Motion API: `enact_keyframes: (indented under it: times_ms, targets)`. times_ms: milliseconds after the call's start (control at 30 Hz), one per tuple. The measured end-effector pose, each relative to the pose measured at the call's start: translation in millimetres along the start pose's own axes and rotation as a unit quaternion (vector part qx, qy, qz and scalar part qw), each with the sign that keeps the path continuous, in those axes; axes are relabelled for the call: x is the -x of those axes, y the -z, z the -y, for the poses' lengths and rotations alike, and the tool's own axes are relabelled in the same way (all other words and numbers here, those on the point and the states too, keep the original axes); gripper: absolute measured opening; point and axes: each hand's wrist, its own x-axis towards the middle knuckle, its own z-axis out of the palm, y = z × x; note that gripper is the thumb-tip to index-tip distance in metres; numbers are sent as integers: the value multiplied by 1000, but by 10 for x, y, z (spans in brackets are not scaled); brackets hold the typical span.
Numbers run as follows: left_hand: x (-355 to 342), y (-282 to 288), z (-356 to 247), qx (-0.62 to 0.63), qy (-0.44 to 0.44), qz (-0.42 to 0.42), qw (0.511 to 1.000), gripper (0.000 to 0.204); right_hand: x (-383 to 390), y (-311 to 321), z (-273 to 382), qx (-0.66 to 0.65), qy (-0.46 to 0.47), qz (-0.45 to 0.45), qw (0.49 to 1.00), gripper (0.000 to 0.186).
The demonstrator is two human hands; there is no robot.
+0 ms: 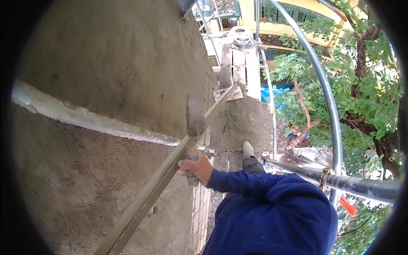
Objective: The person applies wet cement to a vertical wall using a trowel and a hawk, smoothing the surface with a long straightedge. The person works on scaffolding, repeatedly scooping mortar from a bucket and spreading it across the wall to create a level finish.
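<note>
Grey bar (153, 191) slants before the wall (114, 55); my right hand (202, 168) grips the trowel (195, 121), blade over the bar. My left hand is out of view. I'd keep the blade low-angled, the bar steady.

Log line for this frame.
right hand: gripping trowel | trowel: blurred, overlapping long bar in view | left hand: not visible | rough wall: picture left

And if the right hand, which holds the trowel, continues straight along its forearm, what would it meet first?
Most likely the long straight bar, which shows just past the right hand; depth there is hard to judge. Beyond it, the rough grey wall.
</note>
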Motion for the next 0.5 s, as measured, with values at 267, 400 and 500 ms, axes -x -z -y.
enact_keyframes:
  times_ms: [267, 400, 500]
  targets:
    - [-218, -98, 208, 64, 106, 20, 992, 43, 65, 124, -375, 57, 22, 14, 998, 46]
    - [-98, -463, 305, 102, 241, 7, 965, 45, -59, 423, -172, 96, -34, -21, 995, 46]
    - [669, -1130, 113, 159, 389, -45, 906, 46, -358, 1268, -563, 374, 91, -60, 921, 50]
